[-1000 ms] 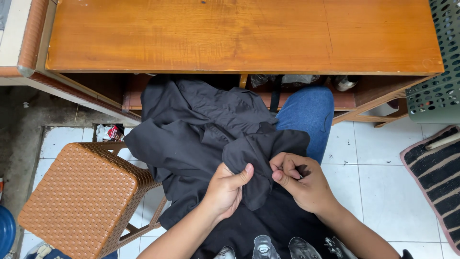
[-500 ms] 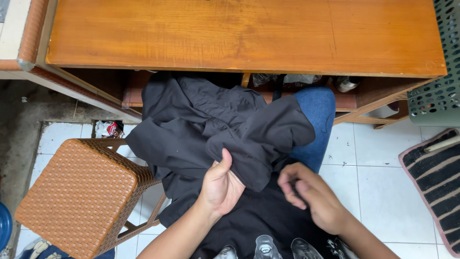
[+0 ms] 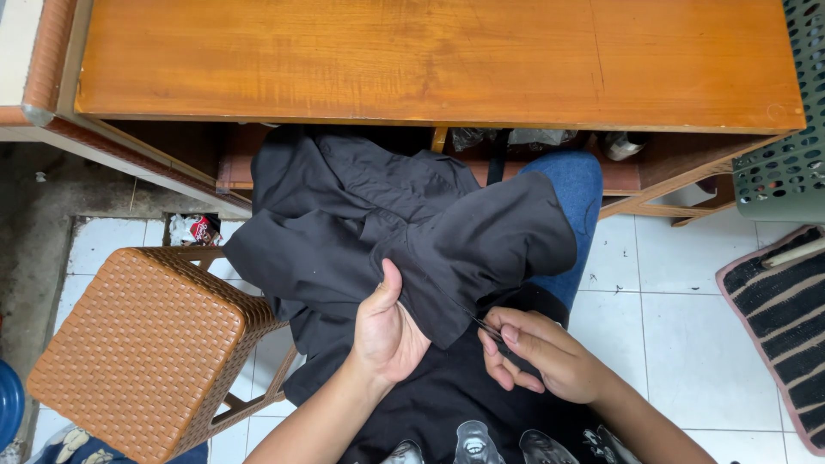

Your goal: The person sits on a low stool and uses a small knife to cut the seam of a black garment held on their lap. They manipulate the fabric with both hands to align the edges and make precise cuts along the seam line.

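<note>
A black garment (image 3: 378, 223) lay heaped over the person's lap, partly under the edge of the wooden worktop (image 3: 430, 60); the left hand (image 3: 387, 331) gripped a fold of it, thumb up along the cloth; the right hand (image 3: 537, 357) pinched its lower edge, fingers (image 3: 507, 339) curled; a woven brown stool (image 3: 137, 352) stood to the left on the white tiled floor (image 3: 670, 326); a striped mat (image 3: 778, 318) lay at right, below a green plastic basket (image 3: 786, 163).

A matt black woven cloth garment (image 3: 387, 223), softly creased, lies beside blue denim (image 3: 571, 206). Above it is a glossy, varnished orange-brown wooden table top (image 3: 430, 60) with visible grain. A brown woven rattan-textured stool (image 3: 137, 344) looks rough. The floor tiles (image 3: 670, 318) are smooth, pale and slightly shiny.
</note>
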